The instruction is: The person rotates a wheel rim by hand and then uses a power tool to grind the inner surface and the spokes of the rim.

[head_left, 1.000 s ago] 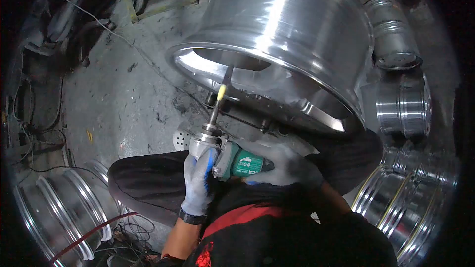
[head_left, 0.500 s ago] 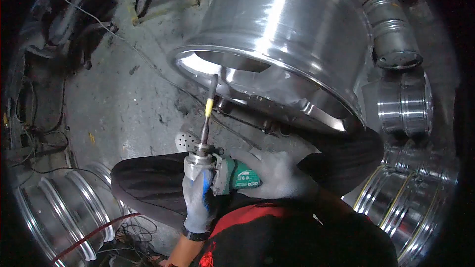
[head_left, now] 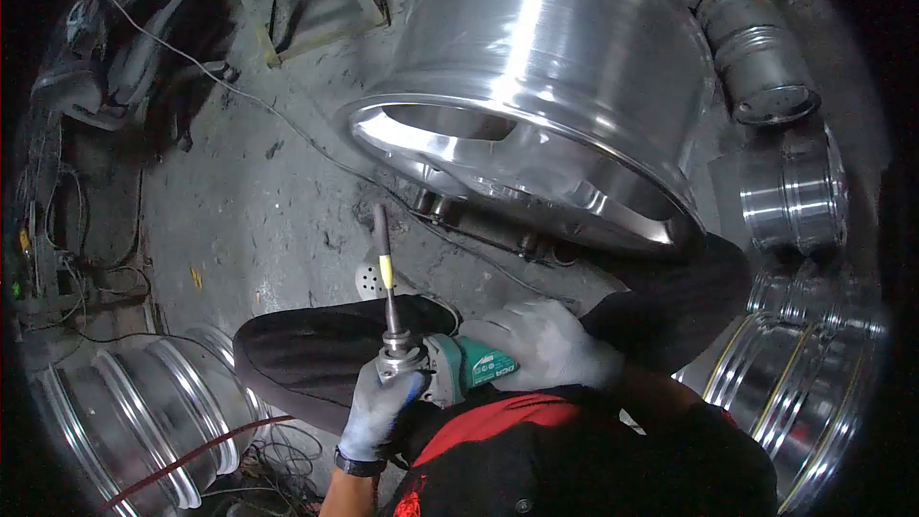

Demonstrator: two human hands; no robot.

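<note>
A green power grinder (head_left: 486,364) lies across my lap, its long spindle with a yellow band and dark tip (head_left: 382,235) pointing up and away from me. My gloved left hand (head_left: 375,412) is closed around the grinder's metal head. The gloved right hand (head_left: 541,340) wraps round the green body, its fingers partly hidden. Beyond the tool, a large shiny metal wheel rim (head_left: 565,48) rests tilted, with its spoked face toward me. The spindle tip stands apart from the wheel rim, to the left of its lower edge.
Several rims are stacked at the left (head_left: 144,412) and more at the right (head_left: 785,383). A metal stand (head_left: 316,0) stands at the back. A cable (head_left: 258,101) crosses the concrete floor, and a perforated white shoe (head_left: 369,281) shows beyond my leg.
The grinder has come down and back toward me in both hands. Its spindle tip, earlier in front of the rim's opening, is now lower and further left, away from the rim.
</note>
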